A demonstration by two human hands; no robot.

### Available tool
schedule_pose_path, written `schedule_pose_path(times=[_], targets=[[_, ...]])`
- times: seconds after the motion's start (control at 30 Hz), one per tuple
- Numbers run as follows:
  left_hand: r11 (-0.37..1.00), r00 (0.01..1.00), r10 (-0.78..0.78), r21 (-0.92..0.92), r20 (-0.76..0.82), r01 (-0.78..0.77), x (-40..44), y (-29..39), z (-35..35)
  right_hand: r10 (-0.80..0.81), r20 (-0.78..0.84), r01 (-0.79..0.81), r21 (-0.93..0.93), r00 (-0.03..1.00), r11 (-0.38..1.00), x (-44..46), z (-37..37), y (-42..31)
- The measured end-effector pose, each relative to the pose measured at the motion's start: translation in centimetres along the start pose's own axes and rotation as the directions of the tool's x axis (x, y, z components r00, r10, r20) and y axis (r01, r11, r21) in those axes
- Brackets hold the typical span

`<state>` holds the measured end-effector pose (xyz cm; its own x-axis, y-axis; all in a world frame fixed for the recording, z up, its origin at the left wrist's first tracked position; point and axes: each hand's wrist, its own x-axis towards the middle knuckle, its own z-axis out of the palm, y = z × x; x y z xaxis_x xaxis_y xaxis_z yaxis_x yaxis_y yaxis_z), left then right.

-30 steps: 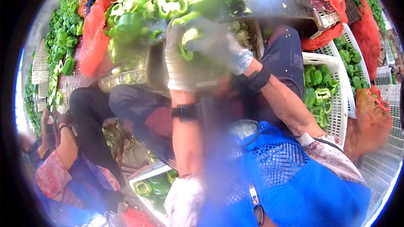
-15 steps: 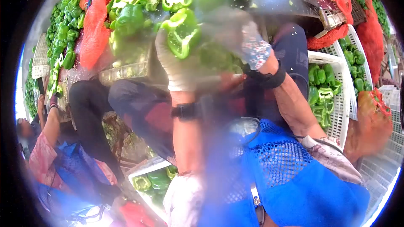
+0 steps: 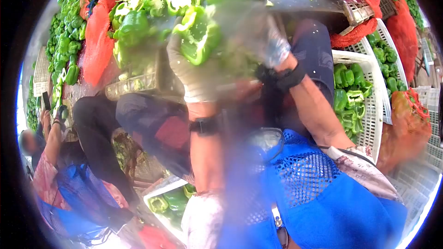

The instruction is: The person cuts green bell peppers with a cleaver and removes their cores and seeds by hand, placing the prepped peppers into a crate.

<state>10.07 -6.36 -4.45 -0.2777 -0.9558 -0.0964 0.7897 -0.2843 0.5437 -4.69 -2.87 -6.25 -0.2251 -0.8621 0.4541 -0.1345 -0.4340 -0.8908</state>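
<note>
My left hand, in a pale glove, is closed around a cut green bell pepper whose open hollow side faces me. Close by on its right is my right hand, with patterned fabric at the wrist; a hazy blur covers its fingers, so whatever they hold is hidden. Just beyond my hands, cut and whole peppers are heaped on the work surface, among them a halved pepper showing its pale inside.
Right of my knees stands a white crate of peppers. A red net bag hangs at the left. Another crate sits low beside my left arm. Farther left, a co-worker's hand is near more peppers.
The cut pepper in my left hand has turned slightly and shows more of its inside. My right hand has shifted a little and is more blurred. The whole view has moved slightly.
</note>
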Motion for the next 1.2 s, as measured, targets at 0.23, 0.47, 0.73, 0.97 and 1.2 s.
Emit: schedule_pose_path(times=[0.23,0.47,0.73,0.97,1.2], targets=[[0.917,0.97,0.241,0.321,0.031,-0.238,0.0,-1.3,0.2,-0.041,0.078,0.084,-0.708,0.996,0.701,-0.8,-1.1,7.3],[0.452,0.954,0.199,0.844,0.222,-0.291,-0.2,0.3,-0.7,-0.299,0.21,0.354,-0.718,0.931,0.599,-0.6,-0.7,0.8],[0.986,0.941,-0.046,-0.135,0.336,0.097,3.6,-0.1,-5.6,-0.269,0.279,0.387,-0.703,0.922,0.596,0.1,5.4,-1.1],[0.815,0.888,-0.121,-0.466,0.443,0.344,2.6,-2.7,-5.4,-0.153,0.172,0.212,-0.411,0.973,0.887,-1.2,5.1,-2.5],[0.946,0.948,-0.22,-0.189,0.231,0.265,1.5,-1.6,-4.8,-0.132,0.124,0.17,-0.384,0.983,0.908,-2.4,4.7,-2.7]])
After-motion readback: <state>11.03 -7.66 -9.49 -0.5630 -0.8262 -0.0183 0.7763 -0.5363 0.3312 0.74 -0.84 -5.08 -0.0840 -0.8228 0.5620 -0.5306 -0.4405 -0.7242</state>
